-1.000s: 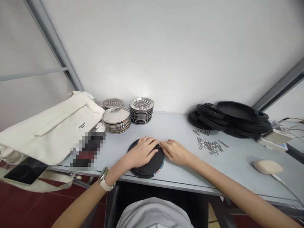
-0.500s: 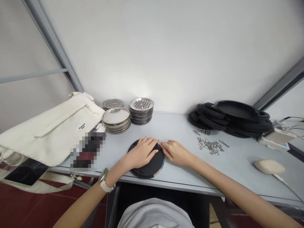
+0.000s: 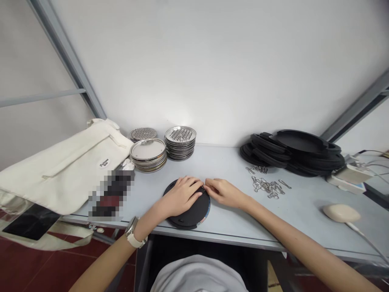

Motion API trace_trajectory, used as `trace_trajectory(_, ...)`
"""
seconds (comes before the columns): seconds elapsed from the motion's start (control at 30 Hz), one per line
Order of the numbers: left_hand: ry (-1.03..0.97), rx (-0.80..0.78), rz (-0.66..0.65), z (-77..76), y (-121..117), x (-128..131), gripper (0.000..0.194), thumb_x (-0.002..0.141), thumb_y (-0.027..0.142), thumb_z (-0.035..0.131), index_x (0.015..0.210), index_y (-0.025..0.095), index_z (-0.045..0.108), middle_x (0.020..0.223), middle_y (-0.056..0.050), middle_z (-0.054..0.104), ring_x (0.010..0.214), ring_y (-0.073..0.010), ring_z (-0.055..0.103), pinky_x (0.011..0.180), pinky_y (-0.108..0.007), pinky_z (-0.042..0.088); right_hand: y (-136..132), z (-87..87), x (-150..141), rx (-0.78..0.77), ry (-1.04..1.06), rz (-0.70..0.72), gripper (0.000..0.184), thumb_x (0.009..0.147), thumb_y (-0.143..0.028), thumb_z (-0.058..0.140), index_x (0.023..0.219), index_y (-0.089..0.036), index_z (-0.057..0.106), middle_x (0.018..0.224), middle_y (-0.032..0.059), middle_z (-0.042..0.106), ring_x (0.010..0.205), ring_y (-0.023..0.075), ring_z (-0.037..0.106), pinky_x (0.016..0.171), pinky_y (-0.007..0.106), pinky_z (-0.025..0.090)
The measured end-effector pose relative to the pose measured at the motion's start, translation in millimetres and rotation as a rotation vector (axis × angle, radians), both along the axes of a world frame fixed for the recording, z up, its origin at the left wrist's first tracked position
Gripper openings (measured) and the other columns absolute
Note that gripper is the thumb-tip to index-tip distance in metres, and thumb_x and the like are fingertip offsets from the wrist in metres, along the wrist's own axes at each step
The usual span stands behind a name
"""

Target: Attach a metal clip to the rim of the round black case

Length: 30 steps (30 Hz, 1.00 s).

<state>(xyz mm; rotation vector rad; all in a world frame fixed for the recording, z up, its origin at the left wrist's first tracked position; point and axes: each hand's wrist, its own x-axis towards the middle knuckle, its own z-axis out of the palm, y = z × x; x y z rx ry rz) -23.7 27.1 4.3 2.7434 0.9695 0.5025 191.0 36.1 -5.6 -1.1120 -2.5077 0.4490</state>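
A round black disc (image 3: 190,209) lies flat near the table's front edge, a thin coloured rim showing at its lower right. Spread over its top, my left hand (image 3: 184,194) rests with the fingers stretched out. My right hand (image 3: 223,191) is closed in a pinch at the disc's upper right edge. A small metal wire clip (image 3: 202,186) shows in part at those fingertips; the rest of it is hidden. More loose metal clips (image 3: 267,185) lie to the right of my right hand.
Behind my left hand stand stacks of metal lids (image 3: 148,151) and grater discs (image 3: 180,144). Black round trays (image 3: 299,152) are piled at the back right. A white bag (image 3: 69,162) lies left; a white mouse-shaped device (image 3: 340,212) with a cable lies right.
My right fingertips have shifted slightly left over the clip, covering more of it. The left hand and disc stay almost in place.
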Motion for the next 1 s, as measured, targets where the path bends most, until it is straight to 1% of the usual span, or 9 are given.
trace_trajectory(0.1, 0.002, 0.002, 0.003, -0.3, -0.1, 0.1, 0.030, 0.098, 0.029, 0.035, 0.125, 0.023, 0.044, 0.119, -0.007, 0.052, 0.111, -0.0219, 0.045, 0.096, -0.040, 0.038, -1.2, 0.3, -0.7, -0.026, 0.043, -0.013, 0.023, 0.095, -0.028, 0.035, 0.076, -0.019, 0.043, 0.060, -0.0043, 0.044, 0.051, 0.0096, 0.037, 0.053, 0.022, 0.029)
trace_trajectory(0.27, 0.001, -0.002, 0.000, -0.1, 0.0, -0.3, 0.028, 0.098, 0.030, 0.035, 0.123, 0.022, 0.045, 0.118, -0.007, 0.052, 0.110, -0.0221, 0.045, 0.095, -0.041, 0.038, -1.6, 0.9, -2.1, -0.067, 0.056, -0.002, 0.024, 0.094, -0.026, 0.036, 0.072, -0.019, 0.042, 0.057, -0.0053, 0.041, 0.049, 0.0086, 0.035, 0.051, 0.021, 0.027)
trace_trajectory(0.47, -0.018, -0.014, 0.006, 0.8, -0.1, -0.5, 0.027, 0.097, 0.031, 0.036, 0.120, 0.023, 0.046, 0.117, -0.006, 0.053, 0.110, -0.0209, 0.046, 0.096, -0.039, 0.038, -1.3, -0.8, -3.5, -0.047, 0.033, -0.009, 0.024, 0.094, -0.024, 0.036, 0.071, -0.019, 0.043, 0.055, -0.0057, 0.040, 0.048, 0.0085, 0.034, 0.050, 0.021, 0.026)
trace_trajectory(0.7, -0.038, -0.033, 0.014, 1.6, -0.7, -0.3, 0.026, 0.096, 0.031, 0.039, 0.119, 0.023, 0.047, 0.116, -0.006, 0.053, 0.110, -0.0209, 0.046, 0.096, -0.039, 0.038, -0.9, -3.3, -4.0, -0.040, 0.006, -0.013, 0.026, 0.094, -0.024, 0.034, 0.071, -0.019, 0.044, 0.055, -0.0049, 0.042, 0.048, 0.0086, 0.035, 0.051, 0.021, 0.027)
trace_trajectory(1.0, -0.061, -0.060, 0.022, 2.6, -1.2, 0.1, 0.025, 0.095, 0.032, 0.040, 0.118, 0.023, 0.048, 0.115, -0.005, 0.055, 0.108, -0.0201, 0.047, 0.096, -0.038, 0.038, -1.1, -2.0, -4.6, -0.036, -0.018, -0.023, 0.028, 0.095, -0.024, 0.034, 0.070, -0.018, 0.046, 0.054, -0.0041, 0.044, 0.047, 0.0090, 0.035, 0.051, 0.022, 0.027)
